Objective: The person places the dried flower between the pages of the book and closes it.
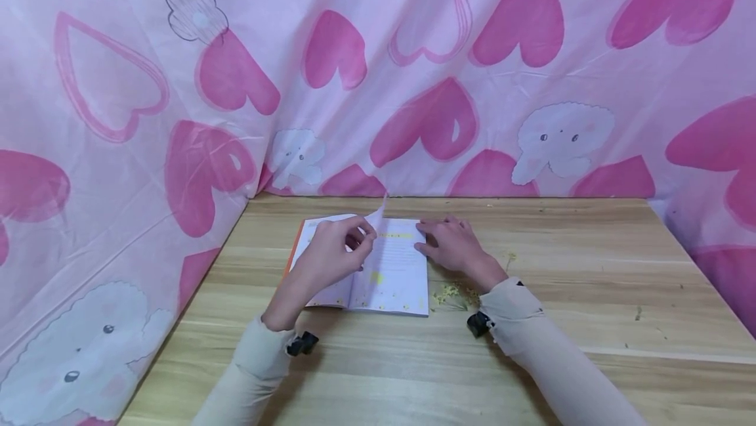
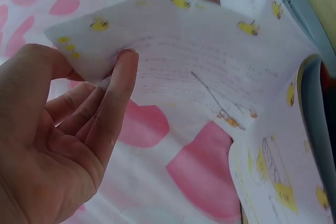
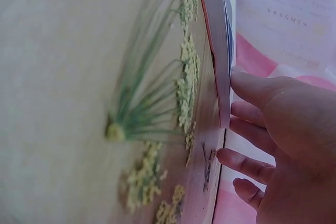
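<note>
An open book [image 1: 397,291] with an orange cover edge lies on the wooden table, its pages printed with small yellow pictures and lines of text. My left hand [image 1: 336,252] pinches a page [image 2: 173,35] between thumb and fingers near its outer corner. That page stands up from the book and bends in the left wrist view. At the book's right edge is my right hand [image 1: 455,242], its fingertips touching the far right side of the pages. In the right wrist view its thumb [image 3: 252,85] meets the book's edge while the other fingers spread loosely.
Beside the book's lower right corner lies a dried flower sprig [image 3: 186,82] with green stems and pale yellow blossoms. Small dried bits [image 1: 638,313] are scattered on the wooden table [image 1: 390,373]. A pink heart-patterned cloth [image 1: 354,117] hangs behind and at the left.
</note>
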